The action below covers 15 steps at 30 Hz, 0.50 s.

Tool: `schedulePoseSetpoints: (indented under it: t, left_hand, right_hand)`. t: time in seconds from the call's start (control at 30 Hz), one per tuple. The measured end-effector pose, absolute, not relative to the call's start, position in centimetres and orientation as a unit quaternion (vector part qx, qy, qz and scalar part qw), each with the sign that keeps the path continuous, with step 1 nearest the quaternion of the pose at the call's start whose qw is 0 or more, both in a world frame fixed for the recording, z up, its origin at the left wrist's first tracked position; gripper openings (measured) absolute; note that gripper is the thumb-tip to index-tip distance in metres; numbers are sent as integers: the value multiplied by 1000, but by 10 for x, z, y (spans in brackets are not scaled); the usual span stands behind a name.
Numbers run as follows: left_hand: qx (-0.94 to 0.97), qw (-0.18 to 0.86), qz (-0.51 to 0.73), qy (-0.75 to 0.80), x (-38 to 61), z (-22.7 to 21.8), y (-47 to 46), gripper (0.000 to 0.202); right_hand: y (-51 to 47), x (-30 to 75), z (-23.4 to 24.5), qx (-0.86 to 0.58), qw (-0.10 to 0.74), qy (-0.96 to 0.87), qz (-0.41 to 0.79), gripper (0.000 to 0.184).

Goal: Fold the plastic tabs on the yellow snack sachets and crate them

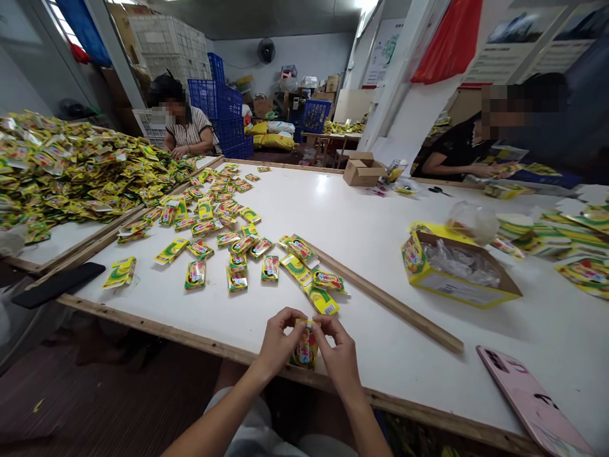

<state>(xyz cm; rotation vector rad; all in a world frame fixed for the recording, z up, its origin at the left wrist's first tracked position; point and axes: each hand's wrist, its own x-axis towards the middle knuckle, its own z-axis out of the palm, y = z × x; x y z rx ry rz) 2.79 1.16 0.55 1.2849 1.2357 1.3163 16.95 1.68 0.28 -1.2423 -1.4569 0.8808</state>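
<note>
Both my hands meet at the near edge of the white table (pixel 361 235). My left hand (pixel 276 343) and my right hand (pixel 339 352) pinch the top of one small yellow-green packet (pixel 306 348) between them, holding it upright. Just beyond my fingers lie more of the same packets (pixel 266 263), scattered flat over the table and trailing away to the far left. An open yellow carton (pixel 457 270) with clear plastic inside sits to the right.
A wooden strip (pixel 385 298) lies diagonally across the table. A pink phone (pixel 533 400) rests at the near right, a black phone (pixel 57 284) at the left edge. A big heap of packets (pixel 66 168) covers the left table. Two other people sit at the far side.
</note>
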Motion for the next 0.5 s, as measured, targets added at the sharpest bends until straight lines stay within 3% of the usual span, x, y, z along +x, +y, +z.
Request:
schedulePoseSetpoints:
  t: [0.5]
  left_hand:
    - [574,421,546,441,20,-2,4,12]
  right_hand:
    - [5,167,-9,-484,490,-601,405,19]
